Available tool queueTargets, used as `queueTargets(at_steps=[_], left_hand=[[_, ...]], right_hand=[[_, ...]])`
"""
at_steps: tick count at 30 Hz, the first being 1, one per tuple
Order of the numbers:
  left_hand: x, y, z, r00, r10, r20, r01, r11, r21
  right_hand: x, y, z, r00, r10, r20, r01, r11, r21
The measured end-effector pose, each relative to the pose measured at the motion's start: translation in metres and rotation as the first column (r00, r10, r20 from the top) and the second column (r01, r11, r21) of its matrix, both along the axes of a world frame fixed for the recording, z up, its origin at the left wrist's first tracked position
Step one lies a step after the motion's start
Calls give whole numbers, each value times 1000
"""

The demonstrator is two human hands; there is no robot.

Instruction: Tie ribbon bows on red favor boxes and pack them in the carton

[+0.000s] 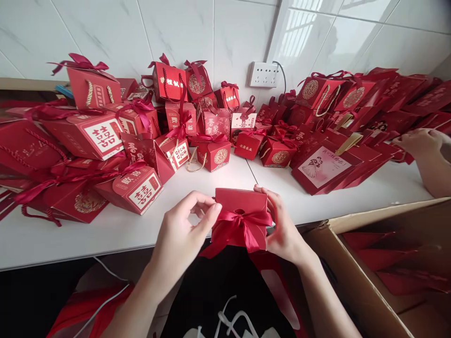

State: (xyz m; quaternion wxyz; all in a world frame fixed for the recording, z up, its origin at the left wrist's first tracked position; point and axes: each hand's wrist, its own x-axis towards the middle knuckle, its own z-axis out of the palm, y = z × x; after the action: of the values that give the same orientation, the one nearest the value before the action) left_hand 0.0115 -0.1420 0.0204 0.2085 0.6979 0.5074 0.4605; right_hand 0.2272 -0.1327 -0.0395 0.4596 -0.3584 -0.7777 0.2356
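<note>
A small red gift box (241,197) with a shiny red ribbon bow (243,225) across its front is held up at the table's front edge. My left hand (192,218) pinches with thumb and forefinger at the box's left side, by the ribbon's left loop. The exact spot between those fingertips is hard to make out. My right hand (283,227) is wrapped around the box's right side, its fingers partly hidden behind it. One ribbon tail hangs down to the lower left.
Finished-looking red boxes (141,190) with bows are piled along the white table (225,180). Red bags (324,166) stand at right, near another person's hand (421,143). An open cardboard carton (373,300) with red items sits lower right. A power strip (264,75) is on the wall.
</note>
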Motion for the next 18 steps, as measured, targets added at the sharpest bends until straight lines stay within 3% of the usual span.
queueTargets(at_steps=[2, 4, 6, 8, 12, 14, 18], left_hand=[[9, -8, 0, 999, -48, 4, 46, 975, 218], [17, -19, 1, 986, -136, -96, 164, 893, 418], [28, -32, 1, 951, -199, -234, 298, 785, 543], [40, -46, 0, 940, -190, -284, 328, 731, 598], [56, -70, 2, 977, -116, -181, 203, 771, 603], [55, -73, 8, 970, -146, -193, 235, 766, 598], [40, -43, 16, 925, -198, -324, 353, 762, 543]], right_hand=[[2, -5, -1, 999, -35, -11, 35, 999, 22], [3, -11, -1, 997, -75, -25, 76, 996, 48], [2, -19, 0, 991, -115, -71, 121, 989, 86], [1, -26, 3, 979, -167, -117, 183, 973, 142], [3, -39, 12, 962, -243, -120, 266, 934, 240], [6, -44, 17, 961, -255, -105, 273, 931, 241], [13, -64, 23, 919, -389, -69, 395, 897, 199]])
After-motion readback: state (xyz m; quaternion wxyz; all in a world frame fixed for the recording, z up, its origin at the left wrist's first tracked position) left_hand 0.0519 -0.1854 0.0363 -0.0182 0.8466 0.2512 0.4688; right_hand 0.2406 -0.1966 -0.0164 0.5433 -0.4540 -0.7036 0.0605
